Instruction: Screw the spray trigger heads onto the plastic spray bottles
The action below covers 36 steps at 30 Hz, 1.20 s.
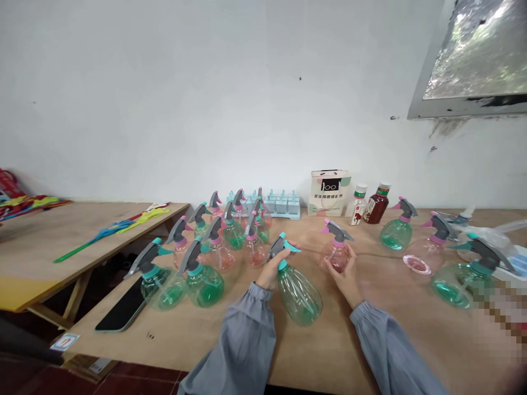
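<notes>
My left hand (272,270) is closed round the neck of a green spray bottle (298,293) with a grey trigger and teal collar; the bottle leans towards me over the wooden table (288,351). My right hand (345,274) wraps the body of a pink spray bottle (335,253) with a grey trigger and pink collar, standing upright on the table. Both arms wear grey sleeves.
Several green and pink spray bottles (214,247) cluster at left, others (453,274) stand at right. A phone (123,308) lies near the left edge. A small box (328,193), two drink bottles (368,204) and blue trays (282,206) line the wall. A lower table (49,247) stands left.
</notes>
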{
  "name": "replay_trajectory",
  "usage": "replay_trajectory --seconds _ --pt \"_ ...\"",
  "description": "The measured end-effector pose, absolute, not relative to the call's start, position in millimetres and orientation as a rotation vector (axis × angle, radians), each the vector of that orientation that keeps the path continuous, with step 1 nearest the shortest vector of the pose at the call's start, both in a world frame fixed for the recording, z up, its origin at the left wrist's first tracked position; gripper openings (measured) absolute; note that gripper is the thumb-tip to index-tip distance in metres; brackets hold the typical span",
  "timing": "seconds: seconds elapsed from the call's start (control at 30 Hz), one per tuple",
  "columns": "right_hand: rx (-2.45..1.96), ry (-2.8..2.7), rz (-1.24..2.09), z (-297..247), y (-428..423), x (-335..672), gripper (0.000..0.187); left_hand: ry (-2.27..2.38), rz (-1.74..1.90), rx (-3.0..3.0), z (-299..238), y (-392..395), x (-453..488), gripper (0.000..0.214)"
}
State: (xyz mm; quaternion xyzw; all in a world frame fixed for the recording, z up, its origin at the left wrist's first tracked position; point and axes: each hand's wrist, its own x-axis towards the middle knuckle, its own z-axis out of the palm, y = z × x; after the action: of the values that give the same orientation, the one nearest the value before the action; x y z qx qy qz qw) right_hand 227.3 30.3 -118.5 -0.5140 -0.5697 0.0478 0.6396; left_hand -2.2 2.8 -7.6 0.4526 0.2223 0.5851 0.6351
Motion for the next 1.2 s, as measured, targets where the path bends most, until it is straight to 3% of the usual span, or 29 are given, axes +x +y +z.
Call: replay_trajectory --seconds 0.53,0.8,1.07,1.2 --pt "-1.212 -1.269 0.169 -123 32 234 0.09 0.525 1.286 1.041 -12 7 -3 0.041" --pt "-1.225 -1.252 0.202 -122 31 236 0.091 0.499 1.282 1.088 -10 1 -2 0.012" --pt "-1.201 -1.267 0.2 -124 33 237 0.09 0.513 1.281 1.147 -3 -5 1 0.026" --pt "-1.214 -1.27 0.19 -126 33 239 0.09 0.522 1.288 1.137 -6 -1 -2 0.022"
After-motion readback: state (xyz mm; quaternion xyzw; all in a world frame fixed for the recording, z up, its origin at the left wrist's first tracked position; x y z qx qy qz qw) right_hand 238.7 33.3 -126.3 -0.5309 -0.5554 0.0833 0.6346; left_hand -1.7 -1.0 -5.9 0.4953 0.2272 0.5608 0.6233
